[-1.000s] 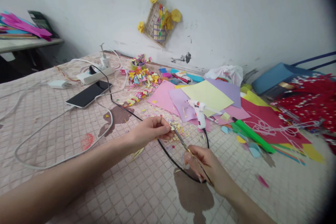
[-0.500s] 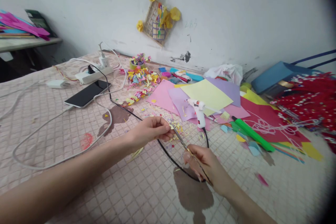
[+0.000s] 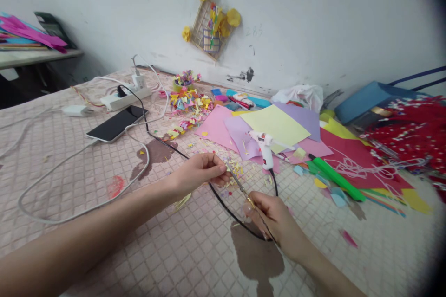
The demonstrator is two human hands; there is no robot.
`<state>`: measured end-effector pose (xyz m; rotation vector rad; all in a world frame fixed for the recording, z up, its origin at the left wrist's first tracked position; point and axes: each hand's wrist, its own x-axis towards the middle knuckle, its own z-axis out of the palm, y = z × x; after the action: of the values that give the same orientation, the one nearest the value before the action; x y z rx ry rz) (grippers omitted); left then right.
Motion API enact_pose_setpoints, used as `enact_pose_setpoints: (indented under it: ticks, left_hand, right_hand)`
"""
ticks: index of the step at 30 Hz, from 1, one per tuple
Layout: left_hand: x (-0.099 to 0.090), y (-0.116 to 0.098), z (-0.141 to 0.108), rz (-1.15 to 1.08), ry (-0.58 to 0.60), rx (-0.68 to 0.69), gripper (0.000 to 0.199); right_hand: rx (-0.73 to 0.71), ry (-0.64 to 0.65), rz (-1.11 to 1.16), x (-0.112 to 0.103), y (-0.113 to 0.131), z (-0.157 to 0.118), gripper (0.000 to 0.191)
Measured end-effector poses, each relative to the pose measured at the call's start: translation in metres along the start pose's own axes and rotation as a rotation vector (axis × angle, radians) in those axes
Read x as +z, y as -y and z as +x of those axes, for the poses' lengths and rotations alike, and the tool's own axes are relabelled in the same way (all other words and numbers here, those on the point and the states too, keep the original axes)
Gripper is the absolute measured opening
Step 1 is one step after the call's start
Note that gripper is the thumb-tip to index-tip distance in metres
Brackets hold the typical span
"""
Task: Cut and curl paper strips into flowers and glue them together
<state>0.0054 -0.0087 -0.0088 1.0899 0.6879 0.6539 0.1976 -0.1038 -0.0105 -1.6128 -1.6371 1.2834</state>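
In the head view, my right hand [image 3: 275, 218] is wrapped round a pair of scissors [image 3: 239, 183] with gold-coloured handles. The blades look nearly closed and point up and left, with the tips close to my left fingertips. My left hand [image 3: 204, 171] is pinched, thumb against fingers; what it holds is too small to make out. Below both hands lie small yellow paper snippets [image 3: 237, 167]. A black cable [image 3: 226, 211] runs along the table under my hands, leading to a white glue gun [image 3: 265, 148] that rests beyond them.
Coloured paper sheets [image 3: 278, 123] lie behind the glue gun. A green tube [image 3: 336, 178], white string [image 3: 348, 167] and red tinsel-like bundle [image 3: 407, 130] are at right. To the left are a phone [image 3: 116, 124], a power strip [image 3: 125, 97] and a looping white cable [image 3: 146, 167].
The scissors' handles have come closer together as my right fingers closed slightly. My left hand stays almost in place, still pinched.
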Motion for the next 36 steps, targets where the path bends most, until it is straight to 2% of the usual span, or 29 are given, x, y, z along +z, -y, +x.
enact_pose_setpoints:
  ticks: [17, 20, 26, 36]
  left_hand:
    - [0.0, 0.0, 0.0, 0.077, -0.028, 0.034, 0.031]
    - [0.001, 0.001, 0.0, 0.084, -0.032, 0.04, 0.032]
    - [0.003, -0.001, -0.001, 0.058, -0.045, 0.06, 0.031]
    - [0.001, 0.004, 0.001, 0.068, -0.036, 0.041, 0.033]
  right_hand:
    - [-0.129, -0.093, -0.277, -0.001, -0.009, 0.0, 0.036]
    - [-0.105, -0.083, -0.227, 0.0, -0.006, 0.0, 0.038]
    - [-0.01, -0.007, 0.013, 0.002, 0.001, 0.0, 0.043]
    - [-0.013, -0.003, 0.036, 0.002, 0.003, -0.001, 0.045]
